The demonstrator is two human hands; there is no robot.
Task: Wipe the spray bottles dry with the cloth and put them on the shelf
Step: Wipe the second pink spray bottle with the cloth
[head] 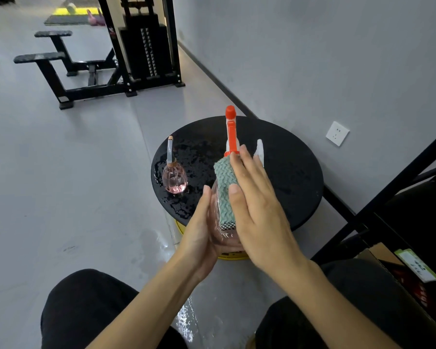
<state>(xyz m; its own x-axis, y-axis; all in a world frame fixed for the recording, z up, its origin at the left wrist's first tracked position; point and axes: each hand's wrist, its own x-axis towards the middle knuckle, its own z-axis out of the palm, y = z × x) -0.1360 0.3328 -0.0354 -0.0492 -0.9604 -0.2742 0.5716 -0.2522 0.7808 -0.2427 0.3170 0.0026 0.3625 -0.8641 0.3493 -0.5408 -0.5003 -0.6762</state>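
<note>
My left hand (202, 233) and right hand (259, 215), fingers straight, sandwich the spray bottle (230, 132) above the wet tabletop (287, 172) — the right one presses the cloth (224, 187) against it. A small pink bottle (174, 178) stands on the tabletop to the left

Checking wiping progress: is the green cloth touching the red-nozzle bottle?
Touching. Head view shows the right hand pressing the cloth flat against the bottle side.

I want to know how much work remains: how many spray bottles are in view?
2. The red-topped bottle is between the left hand and right hand. The small pink bottle stands on the black table, left side. More may be out of view.
</note>
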